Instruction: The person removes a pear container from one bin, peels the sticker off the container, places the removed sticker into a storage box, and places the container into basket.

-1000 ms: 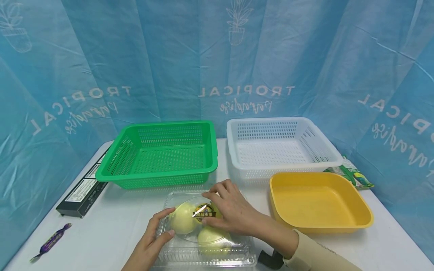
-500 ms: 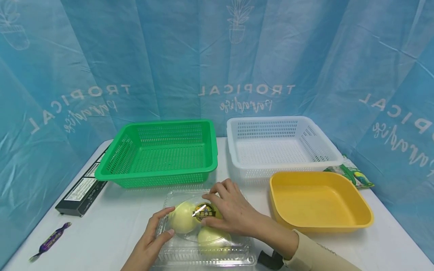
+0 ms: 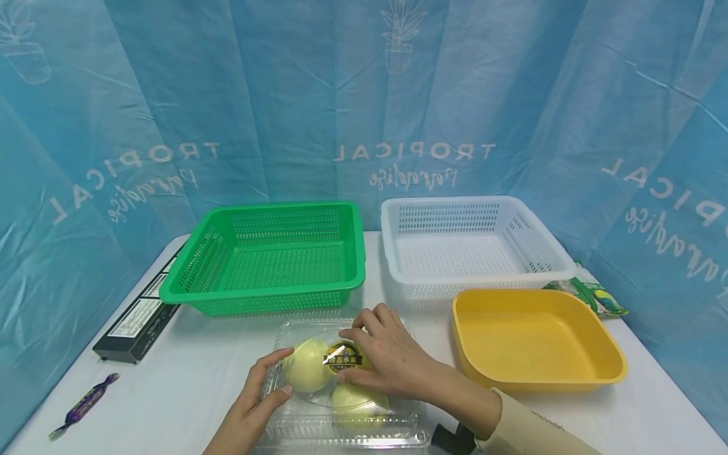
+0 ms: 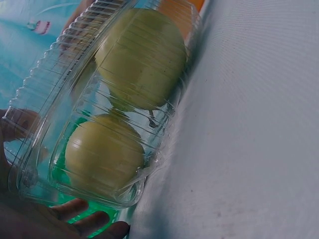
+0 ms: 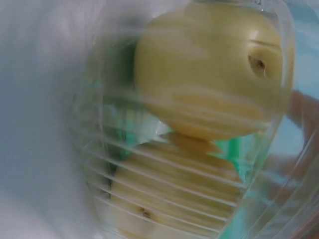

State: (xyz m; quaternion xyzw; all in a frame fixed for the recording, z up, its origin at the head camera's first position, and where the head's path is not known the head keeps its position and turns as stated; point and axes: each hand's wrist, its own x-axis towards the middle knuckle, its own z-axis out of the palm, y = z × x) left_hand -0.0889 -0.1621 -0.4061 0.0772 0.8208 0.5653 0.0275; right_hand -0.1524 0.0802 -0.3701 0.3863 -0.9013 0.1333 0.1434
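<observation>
A clear plastic clamshell box (image 3: pixel 398 430) sits on the white table near the front, with pale yellow-green round fruits (image 3: pixel 358 404) inside. A black and gold sticker (image 3: pixel 342 357) is on its lid. My left hand (image 3: pixel 253 398) holds the box's left side, thumb and index finger spread on the lid's edge. In the left wrist view, other fingers (image 4: pixel 92 223) show beside the box's end. Across the lid's right part, my right hand (image 3: pixel 387 357) has bent fingers on the raised top and its thumb by the sticker. The right wrist view shows two fruits (image 5: pixel 209 74) through the plastic.
Behind the box stand a green basket (image 3: pixel 258 297) and a white basket (image 3: pixel 483 278). A yellow tub (image 3: pixel 540 379) is at right, with a green packet (image 3: pixel 605 300) behind it. At left lie a black box (image 3: pixel 133 328) and a purple-wrapped candy (image 3: pixel 85 404).
</observation>
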